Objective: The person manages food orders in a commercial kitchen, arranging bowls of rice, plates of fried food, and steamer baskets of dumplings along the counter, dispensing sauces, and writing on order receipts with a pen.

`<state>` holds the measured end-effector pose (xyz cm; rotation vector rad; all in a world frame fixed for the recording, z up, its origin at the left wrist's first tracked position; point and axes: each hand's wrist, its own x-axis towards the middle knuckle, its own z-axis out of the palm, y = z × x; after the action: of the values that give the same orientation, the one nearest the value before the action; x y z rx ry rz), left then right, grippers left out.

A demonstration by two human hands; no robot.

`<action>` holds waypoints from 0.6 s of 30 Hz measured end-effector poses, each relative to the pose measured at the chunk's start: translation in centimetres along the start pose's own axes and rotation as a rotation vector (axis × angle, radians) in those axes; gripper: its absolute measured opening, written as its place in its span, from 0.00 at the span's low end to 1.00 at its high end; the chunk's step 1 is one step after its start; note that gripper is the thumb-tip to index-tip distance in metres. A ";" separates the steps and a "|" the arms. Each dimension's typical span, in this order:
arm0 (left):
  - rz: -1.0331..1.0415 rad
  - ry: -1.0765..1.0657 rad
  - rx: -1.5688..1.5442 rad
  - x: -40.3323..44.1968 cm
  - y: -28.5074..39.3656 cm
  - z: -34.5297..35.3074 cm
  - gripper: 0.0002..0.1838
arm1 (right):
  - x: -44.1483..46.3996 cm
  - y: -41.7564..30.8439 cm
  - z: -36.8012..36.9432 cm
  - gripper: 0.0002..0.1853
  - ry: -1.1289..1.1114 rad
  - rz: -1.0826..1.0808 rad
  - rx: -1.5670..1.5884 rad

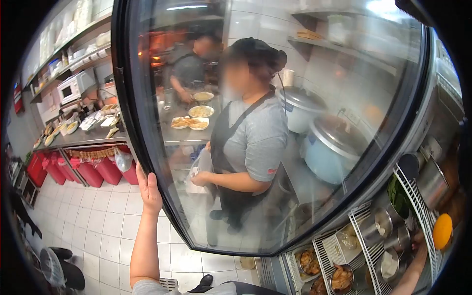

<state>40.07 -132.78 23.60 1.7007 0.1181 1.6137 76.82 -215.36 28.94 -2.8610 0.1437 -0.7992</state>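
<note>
Glass fridge door with a thick black frame (297, 196), wide open in the middle.
Opening done, by the look of it; shutting not done. See-through pane, a bit cloudy, with shiny streaks. Bare left hand (149, 191) spread flat on the near left edge. Bare right hand (418, 239) at far right, among white wire shelves (422, 201) and round silver pots (396, 238); grip too dim to tell.
</note>
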 end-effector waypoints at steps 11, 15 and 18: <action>-0.034 0.011 -0.062 -0.2 -0.2 0.8 0.28 | -1.0 -9.7 2.4 0.15 -0.131 -0.044 0.332; -0.051 0.056 -0.090 -0.3 -0.8 0.8 0.29 | -0.2 -11.7 3.3 0.15 -0.163 -0.058 0.400; -0.034 -0.002 -0.073 0.3 0.6 1.0 0.29 | -0.1 -12.9 3.5 0.14 -0.181 -0.060 0.443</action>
<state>40.72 -133.48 24.27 1.6361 0.0854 1.5732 79.22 -202.21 28.34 -2.5043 -0.1277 -0.5002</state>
